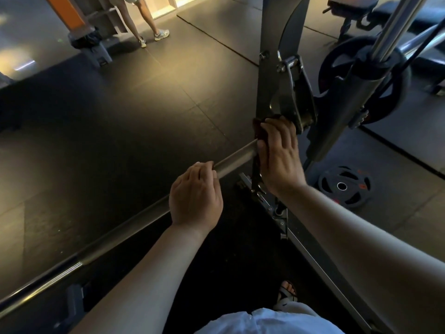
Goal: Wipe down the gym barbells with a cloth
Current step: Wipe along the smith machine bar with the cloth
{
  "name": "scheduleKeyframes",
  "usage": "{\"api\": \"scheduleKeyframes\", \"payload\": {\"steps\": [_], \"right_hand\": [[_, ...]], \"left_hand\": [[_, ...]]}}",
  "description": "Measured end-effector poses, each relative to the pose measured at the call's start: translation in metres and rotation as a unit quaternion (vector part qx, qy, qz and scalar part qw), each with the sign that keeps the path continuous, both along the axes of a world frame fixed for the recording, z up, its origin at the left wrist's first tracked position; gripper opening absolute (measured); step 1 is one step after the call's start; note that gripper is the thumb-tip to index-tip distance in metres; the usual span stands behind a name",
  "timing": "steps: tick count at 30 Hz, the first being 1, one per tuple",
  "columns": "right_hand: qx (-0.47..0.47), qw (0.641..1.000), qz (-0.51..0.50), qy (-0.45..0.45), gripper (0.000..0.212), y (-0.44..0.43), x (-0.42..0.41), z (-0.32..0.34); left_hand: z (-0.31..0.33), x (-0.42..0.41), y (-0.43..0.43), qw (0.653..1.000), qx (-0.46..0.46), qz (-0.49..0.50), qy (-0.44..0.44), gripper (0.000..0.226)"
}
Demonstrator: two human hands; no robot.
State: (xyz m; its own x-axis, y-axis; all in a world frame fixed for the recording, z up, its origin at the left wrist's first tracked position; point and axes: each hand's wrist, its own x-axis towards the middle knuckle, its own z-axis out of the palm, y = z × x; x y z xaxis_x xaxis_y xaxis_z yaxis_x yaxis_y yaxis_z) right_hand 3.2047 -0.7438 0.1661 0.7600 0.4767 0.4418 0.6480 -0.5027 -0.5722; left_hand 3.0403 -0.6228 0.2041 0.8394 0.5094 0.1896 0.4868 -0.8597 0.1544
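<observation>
Step in hand: wiping the long round grey steel barbell (236,160) at its right end, where it meets the grey metal rack upright (272,68). The bar runs diagonally from lower left up to the polished steel hook (296,97) on that upright. Right hand (279,155): fingers curled over a dark reddish cloth (257,128), clamping it round the bar, loose cloth hanging below. Left hand (195,194) grips bare bar just beside it, fingers curled over the top, likely steadying. The shaft between the hands is smooth and shiny. Further left it looks duller, probably knurled, so the cloth may drag there. Next move, my guess: slide the wrapped cloth left along the shaft, left hand clearing out first. Black round weight plate (343,186) lies flat on the dark matte floor mats (120,112), well apart
</observation>
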Motion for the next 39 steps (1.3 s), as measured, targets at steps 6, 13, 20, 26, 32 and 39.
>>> {"api": "scheduleKeyframes", "payload": {"steps": [6, 13, 20, 26, 32, 39], "right_hand": [[-0.039, 0.981, 0.183, -0.058, 0.045, 0.020, -0.049, 0.004], [-0.019, 0.999, 0.017, 0.023, 0.037, 0.023, -0.039, 0.010], [-0.116, 0.979, 0.152, -0.069, 0.049, 0.017, -0.045, 0.014], [-0.059, 0.996, 0.058, 0.007, 0.047, 0.033, -0.079, 0.006], [-0.147, 0.968, 0.190, -0.079, 0.046, 0.037, -0.076, 0.022], [-0.180, 0.971, 0.154, -0.031, 0.041, 0.057, -0.065, 0.040]], "left_hand": [[0.002, -0.004, 0.007, 0.999, -0.024, -0.030, 0.009, 0.045], [0.003, -0.029, 0.015, 0.999, -0.014, -0.046, 0.020, 0.052], [0.004, -0.050, 0.023, 0.999, -0.016, -0.035, 0.023, 0.051], [0.003, -0.056, 0.023, 0.999, -0.021, -0.029, 0.008, 0.052], [0.002, -0.060, 0.026, 0.999, -0.016, -0.042, 0.017, 0.053], [0.000, -0.057, 0.025, 0.999, -0.011, -0.039, 0.017, 0.049]]}}
